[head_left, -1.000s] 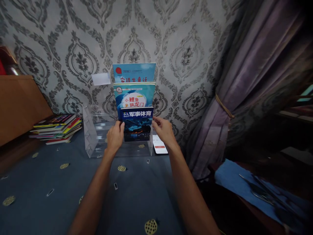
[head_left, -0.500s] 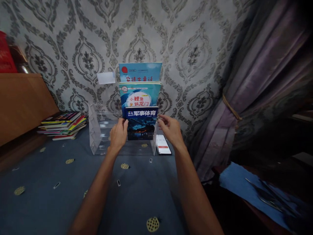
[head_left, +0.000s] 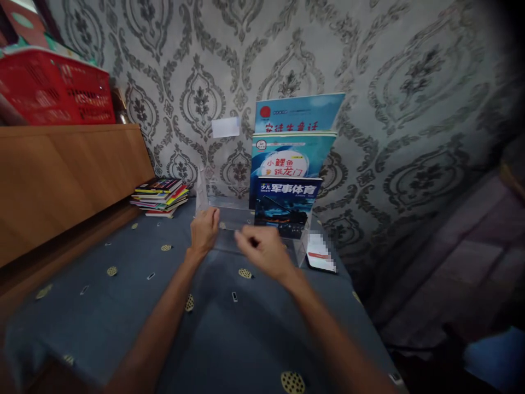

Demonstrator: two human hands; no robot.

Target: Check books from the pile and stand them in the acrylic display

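Note:
Three books stand one behind another in tiers at the right part of a clear acrylic display rack (head_left: 199, 194). In front is a dark blue book (head_left: 287, 205). Behind it rises a light blue book with a white oval (head_left: 322, 150), and at the back another blue book (head_left: 301, 106). My left hand (head_left: 204, 230), fingers curled into a loose fist, is by the rack's left part with nothing visible in it. Just before the rack, left of the dark blue book's foot, my right hand (head_left: 264, 249) is curled too, slightly blurred, holding nothing I can see.
A stack of books (head_left: 159, 197) lies on the patterned cloth (head_left: 135, 323) at left, beside a wooden cabinet (head_left: 74, 180) bearing a red basket (head_left: 57, 87). A phone (head_left: 320, 254) lies right of the rack. Patterned wallpaper is behind, with a white paper (head_left: 225, 127) on it.
Both hands have come away from the sides of the dark blue book and moved left relative to it. The view has turned left, bringing the red basket further in.

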